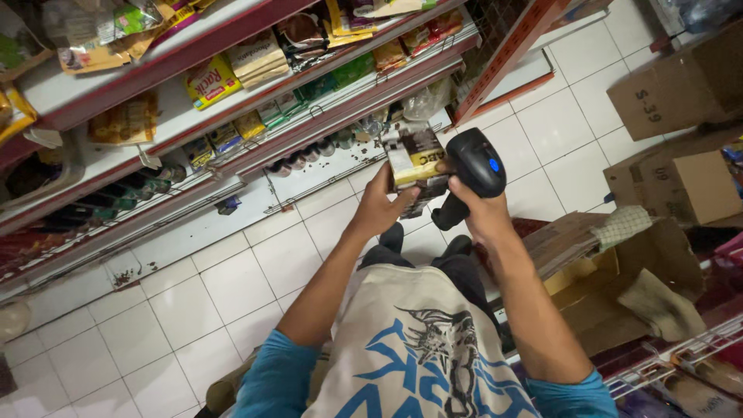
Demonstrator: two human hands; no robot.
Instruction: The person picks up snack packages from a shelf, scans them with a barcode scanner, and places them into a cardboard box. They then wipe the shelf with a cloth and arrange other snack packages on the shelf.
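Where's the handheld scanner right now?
In the head view, the black handheld scanner is right of centre, gripped in the right hand, close beside the small packet held by the left hand.

1. Your left hand (377,207) holds the packet (416,165); the scanner (472,174) in your right hand (484,213) sits just right of it.
2. Shelves (232,116) stand to your left, beyond the packet.
3. Cardboard boxes (673,186) lie on the floor (178,310) at your right.
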